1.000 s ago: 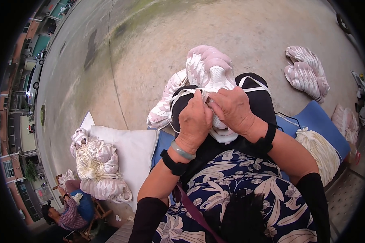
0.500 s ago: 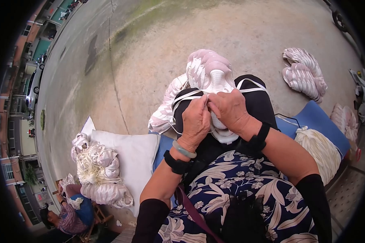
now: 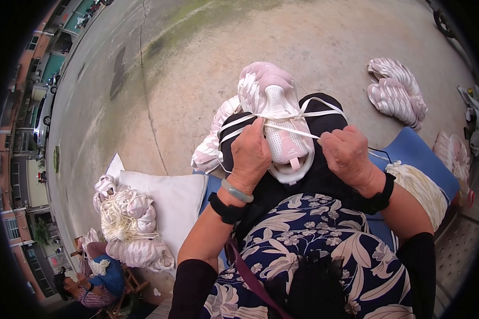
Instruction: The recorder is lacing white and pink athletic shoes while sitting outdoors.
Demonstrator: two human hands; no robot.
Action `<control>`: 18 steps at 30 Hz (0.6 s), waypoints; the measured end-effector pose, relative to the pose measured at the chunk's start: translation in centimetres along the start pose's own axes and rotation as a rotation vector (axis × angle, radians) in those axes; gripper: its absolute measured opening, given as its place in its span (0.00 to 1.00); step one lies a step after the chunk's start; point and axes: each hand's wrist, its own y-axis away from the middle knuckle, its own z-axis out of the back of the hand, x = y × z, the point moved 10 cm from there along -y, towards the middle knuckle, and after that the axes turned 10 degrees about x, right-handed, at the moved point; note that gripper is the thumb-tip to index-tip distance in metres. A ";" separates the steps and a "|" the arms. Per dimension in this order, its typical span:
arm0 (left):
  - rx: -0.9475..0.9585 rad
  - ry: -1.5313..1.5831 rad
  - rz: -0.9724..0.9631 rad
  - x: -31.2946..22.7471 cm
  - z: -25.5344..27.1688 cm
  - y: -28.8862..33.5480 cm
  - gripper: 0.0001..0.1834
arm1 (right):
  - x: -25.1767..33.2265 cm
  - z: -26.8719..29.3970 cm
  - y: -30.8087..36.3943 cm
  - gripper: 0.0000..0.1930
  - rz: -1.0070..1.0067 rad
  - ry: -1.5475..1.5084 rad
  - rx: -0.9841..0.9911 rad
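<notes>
A white and pink sneaker [image 3: 275, 101] rests between my knees, its pink tongue [image 3: 289, 148] toward me. A flat white shoelace [image 3: 291, 131] stretches across the tongue. My right hand [image 3: 349, 157], fist closed, grips the lace on the right side. Close to the left edge of the shoe, my left hand [image 3: 251, 149] is also closed at the lace's other side; its fingertips are partly hidden. Loose lace loops [image 3: 324, 110] lie over both dark-clad knees.
Left, a white cloth [image 3: 181, 196] bears a pile of pink-white shoes [image 3: 128, 212] and laces. Another shoe [image 3: 213, 143] lies beyond my left knee. A lace bundle [image 3: 420, 186] lies by a blue pad [image 3: 417, 154]. More shoes [image 3: 396, 98] lie far right. A person [image 3: 93, 287] sits lower left.
My hands were together over the shoe; now they are apart. The right hand has moved right and toward me, drawing the lace straight. The shoe's tongue has come into sight.
</notes>
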 end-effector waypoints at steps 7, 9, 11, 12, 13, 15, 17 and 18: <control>0.031 -0.030 -0.021 -1.7 -0.4 -0.6 0.17 | -22.3 5.5 26.3 0.07 -0.869 0.196 0.006; -0.013 -0.019 -0.058 -1.7 -0.2 -0.5 0.15 | -21.8 4.0 25.5 0.06 -0.827 0.167 0.093; -0.049 -0.017 -0.095 -1.9 0.4 -0.1 0.13 | -18.5 2.2 21.5 0.04 -0.734 0.168 0.246; -0.009 0.099 0.037 -0.4 0.2 0.0 0.11 | -16.1 1.8 18.0 0.07 -0.688 0.200 0.312; 0.028 0.215 0.169 0.9 -0.1 0.1 0.09 | -14.0 2.0 15.5 0.10 -0.587 0.205 0.233; 0.016 0.217 0.222 2.2 0.2 0.0 0.09 | -10.7 2.0 11.3 0.15 -0.401 0.128 0.094; -0.089 0.046 0.147 1.6 1.6 -1.0 0.16 | -8.4 1.5 7.9 0.16 -0.266 -0.022 0.029; -0.075 0.007 0.093 1.5 1.5 -1.6 0.21 | -7.3 1.2 6.3 0.16 -0.206 -0.093 0.022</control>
